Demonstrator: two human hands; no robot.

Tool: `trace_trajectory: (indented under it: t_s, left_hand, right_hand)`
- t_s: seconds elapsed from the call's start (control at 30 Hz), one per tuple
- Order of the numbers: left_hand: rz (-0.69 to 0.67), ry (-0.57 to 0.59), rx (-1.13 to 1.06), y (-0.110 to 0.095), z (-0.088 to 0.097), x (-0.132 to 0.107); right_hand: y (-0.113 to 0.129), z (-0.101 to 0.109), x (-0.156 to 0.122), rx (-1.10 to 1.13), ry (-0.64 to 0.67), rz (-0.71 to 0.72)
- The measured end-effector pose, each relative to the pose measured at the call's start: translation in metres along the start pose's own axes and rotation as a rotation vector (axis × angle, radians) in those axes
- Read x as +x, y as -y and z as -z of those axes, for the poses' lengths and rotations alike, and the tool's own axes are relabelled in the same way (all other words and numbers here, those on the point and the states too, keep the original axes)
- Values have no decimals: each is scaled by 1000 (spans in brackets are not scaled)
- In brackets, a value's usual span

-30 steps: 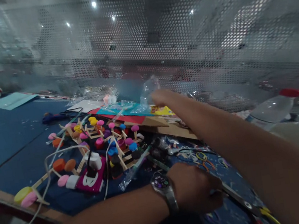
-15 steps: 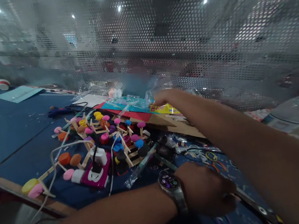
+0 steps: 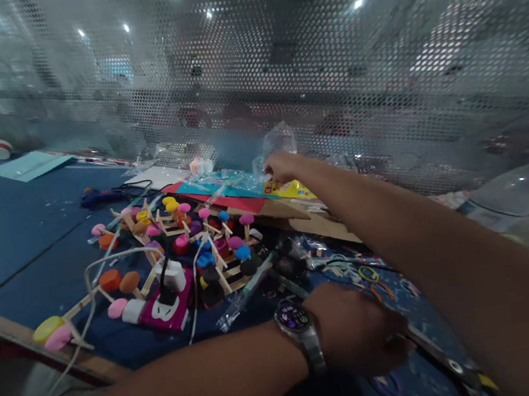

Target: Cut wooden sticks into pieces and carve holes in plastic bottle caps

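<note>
My left hand (image 3: 355, 328), a watch (image 3: 292, 318) on its wrist, is low over the table and closed around the metal blade end of what looks like scissors (image 3: 447, 363). Their pivot and the dark, yellow and red handle end point to the lower right. Farther back, my right hand (image 3: 284, 167) has its fingers pinched on a clear plastic bag (image 3: 280, 140), which stands up behind it. Just under that hand is a yellow packet (image 3: 301, 189), beside blue sheets (image 3: 214, 183) and red sheets (image 3: 240, 203). The fingertips are partly hidden.
Wooden-stick pieces with coloured round caps (image 3: 181, 244) cover the middle left. A purple power strip (image 3: 171, 308) with a white plug and cables lies nearer. Rubber bands (image 3: 368, 274) are scattered at right, near a red-capped bottle (image 3: 517, 189). A perforated metal screen (image 3: 241, 60) stands behind.
My right hand has lifted slightly, and the clear plastic now rises higher behind it. My left hand with the scissors has shifted slightly left in view.
</note>
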State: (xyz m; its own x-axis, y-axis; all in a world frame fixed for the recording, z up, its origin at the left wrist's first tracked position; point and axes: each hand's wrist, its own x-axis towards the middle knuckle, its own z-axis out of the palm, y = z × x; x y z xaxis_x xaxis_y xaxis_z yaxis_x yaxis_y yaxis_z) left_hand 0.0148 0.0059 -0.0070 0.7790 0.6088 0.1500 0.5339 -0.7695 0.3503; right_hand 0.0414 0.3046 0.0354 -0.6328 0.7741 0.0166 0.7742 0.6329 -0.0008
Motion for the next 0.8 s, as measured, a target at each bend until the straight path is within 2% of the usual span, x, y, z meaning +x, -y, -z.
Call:
trace_trajectory:
  t_s: [0.2,0.3,0.43,0.5,0.57,0.67,0.73,0.8]
  left_hand:
    - [112,52,39,2,5,-1]
    - [148,80,41,3,6,0]
    - [143,52,-2,4,2,2]
    - [147,-17,-65,5,-2,2]
    - [193,-165,-161,7,-5,2]
    - [349,-385,-392,7,-5,4]
    - [425,-469,-674,7,-5,6]
    - [389,-519,-1086,6,-4,10]
  right_hand:
    - [-9,36,-31,308,-139,-82]
    - [-10,46,-63,531,-160,-71]
    - [-6,49,-115,761,-115,-28]
    - [-3,51,-142,825,-88,-20]
    - [0,54,-171,878,-66,-20]
    - [5,57,-214,923,6,-34]
    - [12,56,-241,840,46,-19]
    - [21,51,-261,626,-86,73]
